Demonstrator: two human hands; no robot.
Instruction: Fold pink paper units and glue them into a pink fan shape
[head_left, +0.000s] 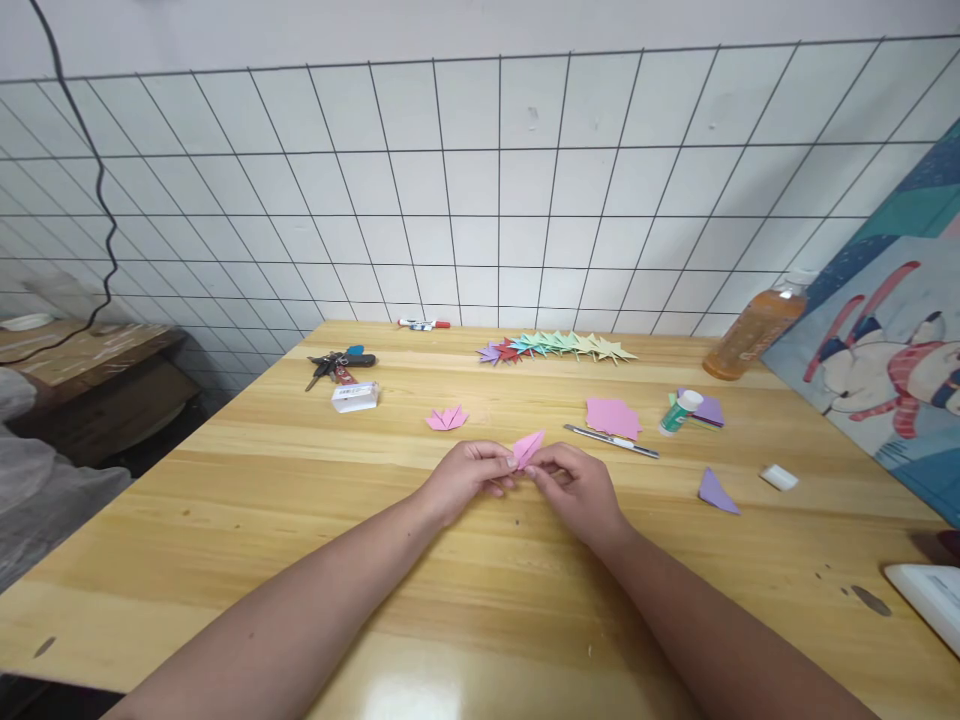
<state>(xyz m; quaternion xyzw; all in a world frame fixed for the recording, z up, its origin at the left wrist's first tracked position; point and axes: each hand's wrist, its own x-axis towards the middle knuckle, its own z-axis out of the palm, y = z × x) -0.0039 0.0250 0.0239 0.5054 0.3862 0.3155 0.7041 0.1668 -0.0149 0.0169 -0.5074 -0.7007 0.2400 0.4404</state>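
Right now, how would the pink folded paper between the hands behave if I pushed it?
The pink folded paper would probably bend at its thin tip, which sticks out free. The folds likely stiffen it somewhat. Small and papery, it should be light, and may shift if the left hand and right hand loosen their pinch.

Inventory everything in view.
Held paper: 1, pink, centre
Folded fan: 1, pink, centre
Sheets: pile, pink, right
Knife: 1, silver, right
Glue stick: 1, green, right
Squares: stack, mixed, right
Triangle: 1, purple, right
Block: 1, white, right
Bottle: 1, orange, right
Star chain: 1, multicoloured, back
Marker: 1, white-red, back
Keys: bunch, dark, left
Box: 1, white, left
Panel: 1, blue, right
Cable: 1, black, left
Table: 1, tan, centre
Wall: 1, white, back
Stand: 1, brown, left
Sheer material: some, grey, left
Object: 1, white, right
Left hand: 1, holding paper
Right hand: 1, holding paper
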